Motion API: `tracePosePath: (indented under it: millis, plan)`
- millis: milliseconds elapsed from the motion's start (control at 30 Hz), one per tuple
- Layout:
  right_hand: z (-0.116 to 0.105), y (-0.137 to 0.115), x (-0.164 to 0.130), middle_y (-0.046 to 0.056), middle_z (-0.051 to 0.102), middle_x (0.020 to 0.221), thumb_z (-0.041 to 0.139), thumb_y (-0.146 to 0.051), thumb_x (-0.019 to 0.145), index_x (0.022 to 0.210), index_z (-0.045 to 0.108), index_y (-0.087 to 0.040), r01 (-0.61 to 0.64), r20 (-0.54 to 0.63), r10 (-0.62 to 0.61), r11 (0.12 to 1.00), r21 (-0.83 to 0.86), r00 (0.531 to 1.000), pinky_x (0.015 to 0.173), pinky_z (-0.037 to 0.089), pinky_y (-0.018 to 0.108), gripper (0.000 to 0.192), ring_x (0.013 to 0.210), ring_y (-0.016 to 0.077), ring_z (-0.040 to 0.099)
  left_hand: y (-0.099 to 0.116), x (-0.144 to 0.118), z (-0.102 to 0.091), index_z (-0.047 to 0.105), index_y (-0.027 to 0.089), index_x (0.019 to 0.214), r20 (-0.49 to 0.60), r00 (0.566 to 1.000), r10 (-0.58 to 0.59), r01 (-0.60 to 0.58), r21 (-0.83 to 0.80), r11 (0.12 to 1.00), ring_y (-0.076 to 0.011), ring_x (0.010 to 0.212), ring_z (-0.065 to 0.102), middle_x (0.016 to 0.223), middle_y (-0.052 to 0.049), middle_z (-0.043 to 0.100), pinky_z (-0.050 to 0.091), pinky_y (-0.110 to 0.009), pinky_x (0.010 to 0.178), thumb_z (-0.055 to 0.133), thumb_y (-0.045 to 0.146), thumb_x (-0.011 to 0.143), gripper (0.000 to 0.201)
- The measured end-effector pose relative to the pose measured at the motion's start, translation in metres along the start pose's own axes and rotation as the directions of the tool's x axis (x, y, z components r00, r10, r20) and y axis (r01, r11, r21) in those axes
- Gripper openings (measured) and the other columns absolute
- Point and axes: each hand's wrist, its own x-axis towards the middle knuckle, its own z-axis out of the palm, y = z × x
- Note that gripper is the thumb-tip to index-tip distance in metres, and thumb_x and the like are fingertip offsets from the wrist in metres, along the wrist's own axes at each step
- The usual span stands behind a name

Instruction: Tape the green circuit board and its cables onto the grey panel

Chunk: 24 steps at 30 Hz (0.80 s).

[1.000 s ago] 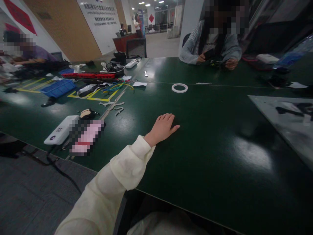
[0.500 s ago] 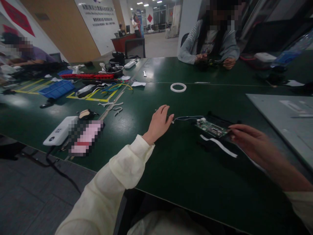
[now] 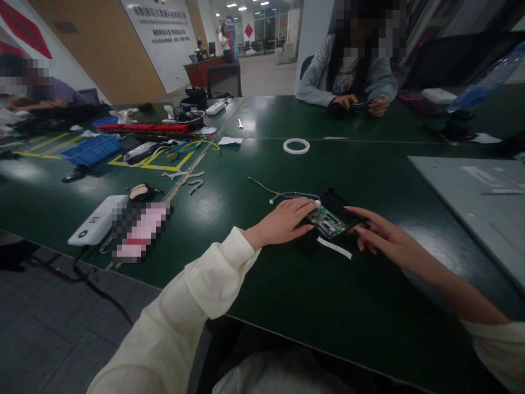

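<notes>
A green circuit board (image 3: pixel 327 221) lies between my two hands, beside or within a black plastic piece (image 3: pixel 337 199). My left hand (image 3: pixel 285 220) grips the board's left end, thumb along the near edge and fingers over the top. The fingers of my right hand (image 3: pixel 379 234) are closed round the right end, where board and black plastic meet. A thin grey cable (image 3: pixel 296 194) runs left from the board's white connector, past my left fingertips. Just on the near side of the board is a white strip (image 3: pixel 334 248). What lies under the board is hidden.
A white tape roll (image 3: pixel 296 146) lies farther back on the dark green table. Left are a white power bank (image 3: pixel 98 220), a phone (image 3: pixel 143 230) and a blue bin (image 3: pixel 92 150). A grey panel (image 3: pixel 471 202) lies right. Across sits another person (image 3: pixel 348 82), hands on a dark object.
My left hand has moved right from the cable's end onto the board. The board and my right hand have shifted left, and the strip now appears farther left too.
</notes>
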Motion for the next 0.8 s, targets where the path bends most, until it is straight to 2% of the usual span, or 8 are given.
tracePosePath:
  millis: [67,200,300,433,533,600,700,800]
  plan:
    - [0.005,-0.004,0.000,0.007,0.063,0.085,0.057,-0.055,0.079,0.132,0.047,-0.022,0.002,-0.068,-0.002,1.000,0.000,0.998,0.052,0.048,0.024,0.063,0.065,0.0155,0.058,0.001,0.000,0.001,0.030,0.020,0.135,0.020,1.000,-0.002,0.002,-0.007,1.000,-0.0220,0.132,0.034,0.142,-0.011,0.037,0.031,-0.043,0.108,0.044,0.033,0.091,0.048]
    - [0.015,-0.012,0.001,0.007,0.063,0.096,0.063,-0.054,0.074,0.106,0.064,-0.022,0.028,-0.208,-0.002,0.992,0.124,0.978,0.053,0.048,0.021,0.045,0.078,0.0173,0.060,0.001,0.000,-0.001,0.028,0.019,0.136,0.033,0.999,-0.018,0.020,-0.060,0.998,-0.0198,0.131,0.036,0.140,-0.011,0.039,0.031,-0.040,0.108,0.043,0.032,0.092,0.048]
    - [0.020,-0.015,0.002,0.004,0.063,0.088,0.070,-0.047,0.069,0.093,0.068,-0.022,0.077,-0.311,-0.001,0.970,0.232,0.950,0.054,0.048,0.019,0.035,0.071,0.0133,0.057,0.001,0.000,-0.001,0.027,0.019,0.136,0.040,0.999,-0.011,0.015,-0.108,0.994,-0.0179,0.130,0.037,0.139,-0.010,0.041,0.030,-0.039,0.109,0.043,0.030,0.092,0.048]
    - [0.022,-0.022,-0.001,0.002,0.062,0.087,0.075,-0.039,0.066,0.087,0.070,-0.024,0.151,-0.393,0.023,0.901,0.406,0.919,0.059,0.049,0.017,0.027,0.069,0.0095,0.054,0.003,0.000,-0.001,0.023,0.020,0.139,0.042,0.999,-0.004,0.011,-0.166,0.986,-0.0180,0.131,0.036,0.142,-0.009,0.038,0.030,-0.040,0.109,0.044,0.030,0.091,0.053]
    - [0.024,-0.030,-0.004,0.000,0.061,0.088,0.076,-0.034,0.066,0.085,0.070,-0.026,0.170,-0.390,0.048,0.846,0.505,0.920,0.062,0.050,0.016,0.021,0.071,0.0091,0.054,0.006,0.000,-0.003,0.021,0.022,0.140,-0.006,1.000,0.002,-0.003,-0.188,0.982,-0.0200,0.134,0.030,0.145,-0.009,0.033,0.028,-0.042,0.111,0.050,0.026,0.088,0.060]
    - [0.027,-0.032,-0.005,0.000,0.060,0.088,0.073,-0.032,0.070,0.085,0.069,-0.027,0.157,-0.362,0.053,0.835,0.527,0.931,0.065,0.050,0.017,0.016,0.073,0.0093,0.054,0.005,0.000,-0.008,0.024,0.024,0.139,-0.056,0.998,-0.015,0.003,-0.214,0.977,-0.0201,0.133,0.032,0.144,-0.007,0.034,0.030,-0.042,0.111,0.047,0.020,0.088,0.056]
    - [0.035,-0.031,-0.003,0.000,0.060,0.091,0.071,-0.035,0.073,0.088,0.067,-0.027,0.153,-0.335,0.034,0.842,0.517,0.942,0.069,0.052,0.021,0.017,0.074,0.0104,0.055,-0.001,-0.001,-0.015,0.035,0.024,0.132,-0.156,0.985,-0.078,0.029,-0.291,0.956,-0.0189,0.125,0.042,0.136,-0.006,0.044,0.036,-0.042,0.107,0.035,0.013,0.089,0.044]
    - [0.045,-0.027,0.000,0.000,0.060,0.093,0.070,-0.037,0.073,0.092,0.066,-0.027,0.128,-0.280,0.025,0.850,0.512,0.960,0.073,0.052,0.022,0.022,0.079,0.0109,0.057,-0.012,-0.001,-0.016,0.048,0.020,0.118,-0.250,0.952,-0.175,0.073,-0.371,0.926,-0.0170,0.114,0.052,0.123,-0.007,0.053,0.042,-0.039,0.101,0.029,0.012,0.090,0.034]
